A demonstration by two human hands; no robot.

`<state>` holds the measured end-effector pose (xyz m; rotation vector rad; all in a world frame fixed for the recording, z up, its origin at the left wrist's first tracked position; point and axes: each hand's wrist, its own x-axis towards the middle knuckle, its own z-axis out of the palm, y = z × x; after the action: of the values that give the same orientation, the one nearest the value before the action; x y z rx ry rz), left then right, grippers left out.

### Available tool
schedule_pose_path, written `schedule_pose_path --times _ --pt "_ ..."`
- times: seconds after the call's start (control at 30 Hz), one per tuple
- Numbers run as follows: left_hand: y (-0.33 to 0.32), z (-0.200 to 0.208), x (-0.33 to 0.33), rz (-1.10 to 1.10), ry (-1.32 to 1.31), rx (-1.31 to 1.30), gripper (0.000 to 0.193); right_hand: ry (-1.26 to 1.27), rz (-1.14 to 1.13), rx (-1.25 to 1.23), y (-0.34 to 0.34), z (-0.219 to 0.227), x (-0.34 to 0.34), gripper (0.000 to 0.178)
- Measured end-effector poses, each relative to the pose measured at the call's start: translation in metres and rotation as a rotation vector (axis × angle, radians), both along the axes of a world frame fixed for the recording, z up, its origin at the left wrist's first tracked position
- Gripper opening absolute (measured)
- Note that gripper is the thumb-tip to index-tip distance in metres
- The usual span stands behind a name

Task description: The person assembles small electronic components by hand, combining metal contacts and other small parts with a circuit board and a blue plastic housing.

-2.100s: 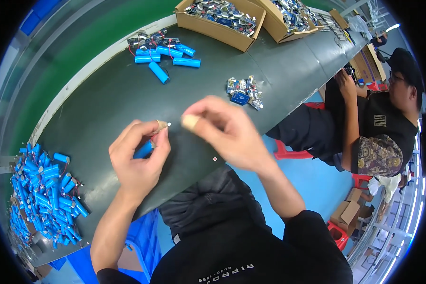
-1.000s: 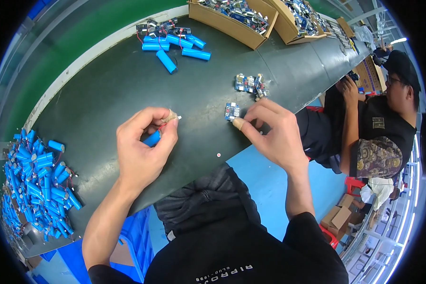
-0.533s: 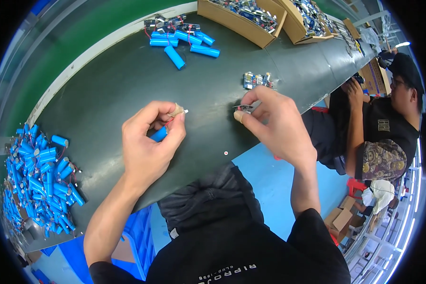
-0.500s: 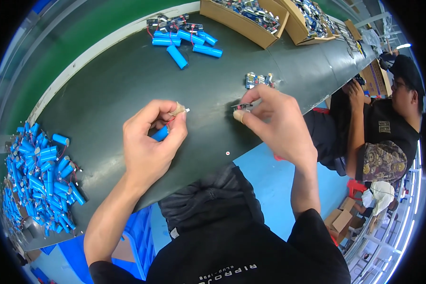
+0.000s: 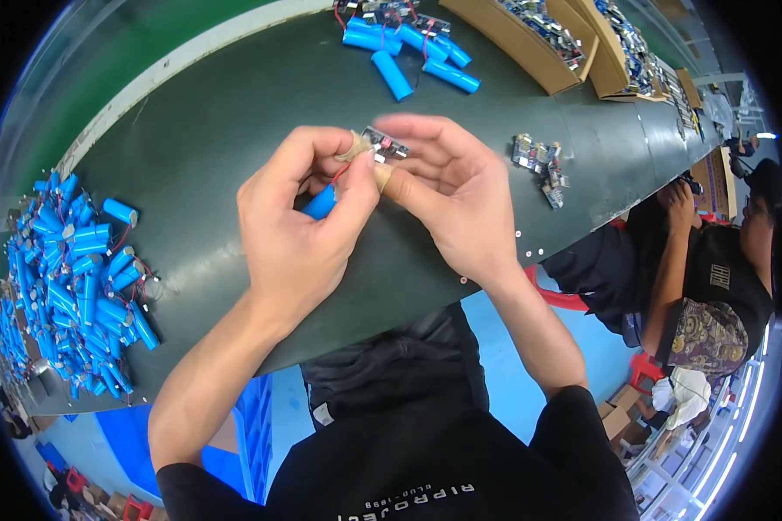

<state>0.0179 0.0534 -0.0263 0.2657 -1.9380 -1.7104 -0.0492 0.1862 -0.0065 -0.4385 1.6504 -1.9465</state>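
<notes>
Head view: cell and board brought together between two hands over the counter (image 5: 208,204).
Left hand (image 5: 291,230) keeps a blue cell (image 5: 320,204) within its curled fingers, thumb and forefinger pinching near the end of the red lead (image 5: 341,174). Just beyond those tips sits the board (image 5: 389,148), with the right hand (image 5: 460,204) around its far side; that grip is part-spread, thumb and blurred forefinger apart, and whether it bears on the board I cannot tell. The step in hand looks like joining lead to board; any plug is hidden by the fingers. If it is not seated, the next move calls for a square line-up and a straight push, without tugging the lead. Spare boards (image 5: 539,165) lie to the right, the pile of cells (image 5: 87,295) to the left.
</notes>
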Motion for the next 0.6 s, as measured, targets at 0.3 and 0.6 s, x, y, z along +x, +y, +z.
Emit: schedule_pose_path --times 0.3,0.6 --pt "-0.003 0.003 0.004 -0.025 0.019 -0.256 0.014 0.340 -0.089 0.025 -0.002 -0.019 0.001 0.031" --pt "-0.003 0.008 0.008 0.013 0.001 -0.351 0.017 0.469 -0.025 0.126 0.001 -0.023 0.001 0.034"
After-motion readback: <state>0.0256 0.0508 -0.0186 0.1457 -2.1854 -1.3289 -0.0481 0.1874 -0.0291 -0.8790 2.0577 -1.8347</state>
